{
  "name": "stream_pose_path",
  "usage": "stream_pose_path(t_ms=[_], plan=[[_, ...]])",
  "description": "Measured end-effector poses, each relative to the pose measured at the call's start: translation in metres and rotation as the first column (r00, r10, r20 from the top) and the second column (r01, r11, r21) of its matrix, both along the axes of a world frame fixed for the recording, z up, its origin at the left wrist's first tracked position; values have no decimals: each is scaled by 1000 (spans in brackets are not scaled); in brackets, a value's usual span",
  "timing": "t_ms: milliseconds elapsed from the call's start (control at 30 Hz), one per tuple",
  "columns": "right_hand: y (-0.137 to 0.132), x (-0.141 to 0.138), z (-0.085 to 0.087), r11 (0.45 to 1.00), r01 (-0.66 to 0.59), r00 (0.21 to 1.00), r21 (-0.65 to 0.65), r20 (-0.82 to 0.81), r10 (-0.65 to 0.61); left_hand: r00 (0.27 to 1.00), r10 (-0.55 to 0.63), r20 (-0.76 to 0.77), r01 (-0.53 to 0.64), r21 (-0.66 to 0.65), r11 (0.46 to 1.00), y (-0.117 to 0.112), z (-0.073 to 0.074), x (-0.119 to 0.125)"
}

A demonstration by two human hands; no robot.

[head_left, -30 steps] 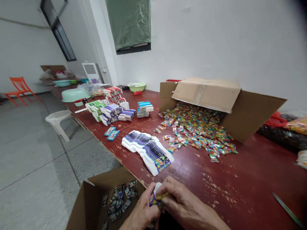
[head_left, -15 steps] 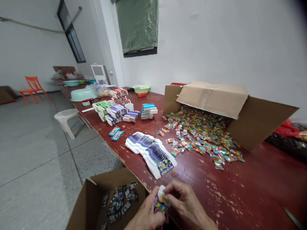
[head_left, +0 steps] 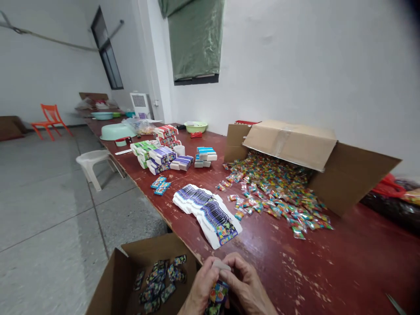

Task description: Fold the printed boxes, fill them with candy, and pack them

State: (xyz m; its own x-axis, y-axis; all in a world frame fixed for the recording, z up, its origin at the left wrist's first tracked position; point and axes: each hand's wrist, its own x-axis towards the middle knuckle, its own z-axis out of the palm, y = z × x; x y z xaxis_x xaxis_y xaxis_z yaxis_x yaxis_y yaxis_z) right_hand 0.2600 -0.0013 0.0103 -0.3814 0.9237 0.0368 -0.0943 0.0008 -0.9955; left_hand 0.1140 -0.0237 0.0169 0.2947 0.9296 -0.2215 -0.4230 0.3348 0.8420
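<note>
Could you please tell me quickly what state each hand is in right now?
Left hand: closed, holding the small printed box.
Right hand: closed at the top of the same box, at its pale flap.

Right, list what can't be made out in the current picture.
Head view, inside of the small box: hidden by its white flap and the fingers.
Head view, back of the candy pile: hidden by the cardboard flap.
Head view, rest of the metal blade: cut off by the bottom edge.
Head view, lettering on the dark packets: too small and blurred.
</note>
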Motion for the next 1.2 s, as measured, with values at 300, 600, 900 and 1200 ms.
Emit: stream_pose_path(t_ms=[300,600,900,1200], plan=[[1,7,14,972,-7,989,236,147,-28,972,31,232,30,-254,967,9,-8,7],[7,-8,30,983,0,981,-184,-192,-36,995,-21,101,45,-235,971,3,10,0],[4,-3,25,974,58,992,-221,-98,-81,995,-77,-66,56,-277,959,3,20,8],[-4,1,28,957,17,998,289,48,-32,979,133,156,-72,-343,937,7,26,10]])
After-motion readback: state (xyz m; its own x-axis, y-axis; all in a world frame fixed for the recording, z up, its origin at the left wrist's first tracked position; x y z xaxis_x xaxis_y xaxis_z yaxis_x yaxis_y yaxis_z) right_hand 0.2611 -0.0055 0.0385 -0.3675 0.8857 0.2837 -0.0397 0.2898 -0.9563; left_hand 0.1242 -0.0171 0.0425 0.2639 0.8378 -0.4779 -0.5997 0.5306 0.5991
